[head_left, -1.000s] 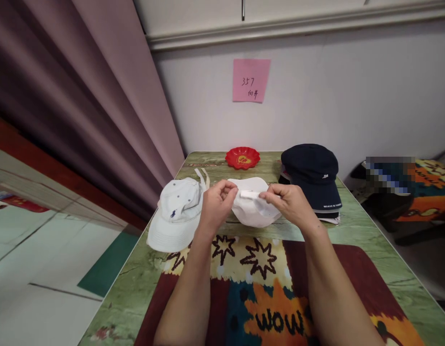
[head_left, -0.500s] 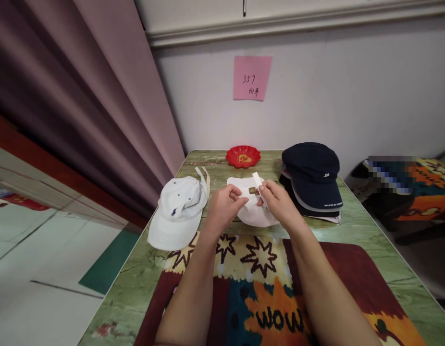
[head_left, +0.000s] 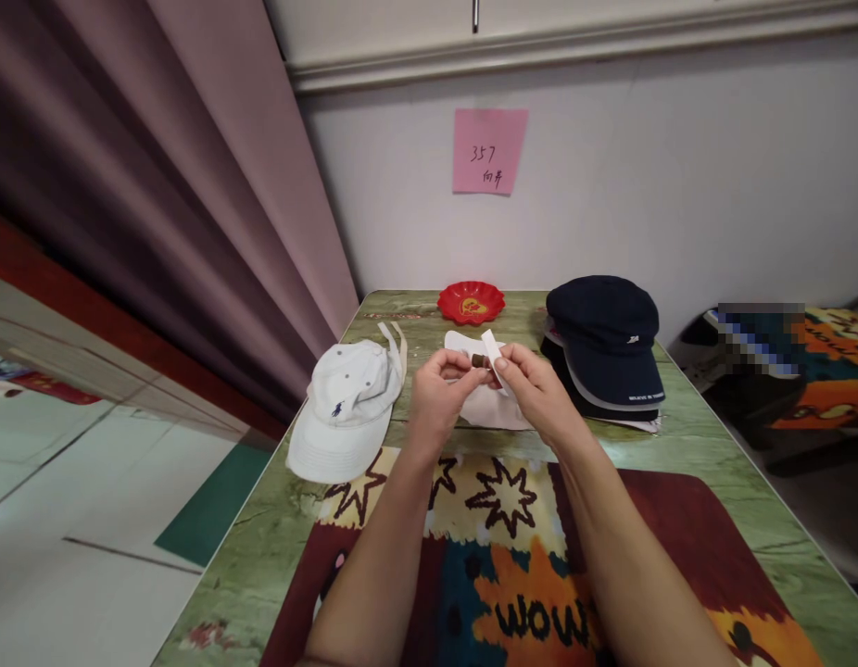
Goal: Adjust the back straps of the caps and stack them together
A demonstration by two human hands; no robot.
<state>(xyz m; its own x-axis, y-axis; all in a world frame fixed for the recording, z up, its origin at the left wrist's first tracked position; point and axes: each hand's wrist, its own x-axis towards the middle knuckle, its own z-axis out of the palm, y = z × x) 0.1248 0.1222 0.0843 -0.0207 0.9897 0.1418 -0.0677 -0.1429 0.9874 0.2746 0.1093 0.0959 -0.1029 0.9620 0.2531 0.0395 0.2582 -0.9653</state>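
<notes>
A white cap (head_left: 495, 413) lies in the middle of the table, partly covered by my hands. My left hand (head_left: 435, 400) is closed in a pinch at the cap's dark brass-coloured buckle (head_left: 478, 360). Between the thumb and fingers of my right hand (head_left: 542, 393) is the cap's white strap (head_left: 490, 346), its free end pointing up. Left of my hands rests another white cap (head_left: 349, 398) with a small dark logo, its two strap ends loose. A navy cap (head_left: 602, 324) tops a stack of caps on the right.
A red scalloped dish (head_left: 471, 303) stands at the table's back edge. The green table (head_left: 241, 547) carries a colourful mat (head_left: 658, 528) at the front. A pink note (head_left: 490, 151) is stuck on the wall, and a purple curtain (head_left: 248, 157) hangs at the left.
My left hand has drawn slightly closer to the buckle and strap, and the buckle has tilted. The right hand still pinches the strap. The view has shifted a little.
</notes>
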